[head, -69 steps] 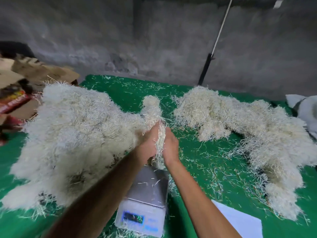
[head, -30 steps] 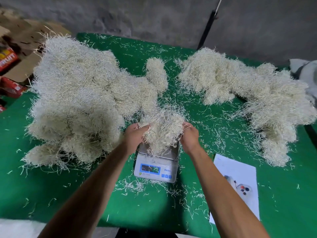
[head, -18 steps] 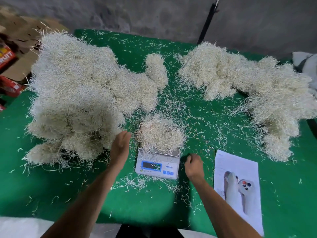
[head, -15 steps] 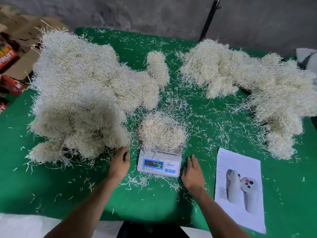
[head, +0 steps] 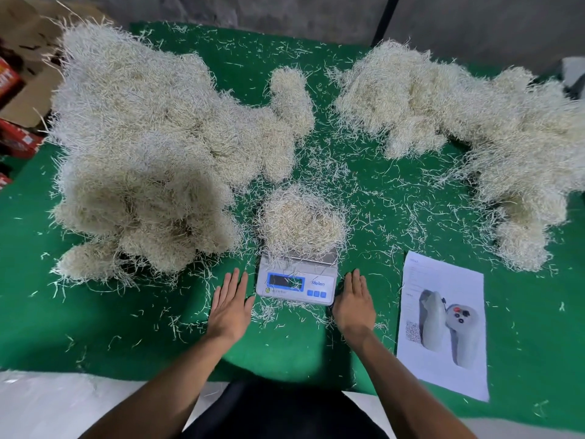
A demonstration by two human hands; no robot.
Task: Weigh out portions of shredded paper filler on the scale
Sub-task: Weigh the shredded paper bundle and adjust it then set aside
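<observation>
At the far left edge, cardboard and red boxes (head: 14,134) lie off the green surface (head: 95,327); their printing is cut off and cannot be read. Next comes the big pile (head: 142,147) of shredded paper filler, by far the larger heap, which suggests most of the stock is not yet weighed. The left hand (head: 230,307) lies flat on the cloth with its fingers straight and together, holding nothing, just beside the scale (head: 296,282). On the scale's platform sits one portion (head: 302,221) of filler, a rounded mound that overhangs the edges a little, so the step in hand looks like reading its weight. The blue-framed display is lit, but stray strands cross it and the digits are too blurred to read; the brand beside it reads "Meilen", with blue buttons below. The right hand (head: 354,304) lies just as flat and empty on the scale's other side. Further right is a printed sheet (head: 443,324) showing a grey handheld device and a square code; its text is too small to read. Behind it spreads the right pile (head: 468,128), possibly portions already weighed, though nothing confirms it.
</observation>
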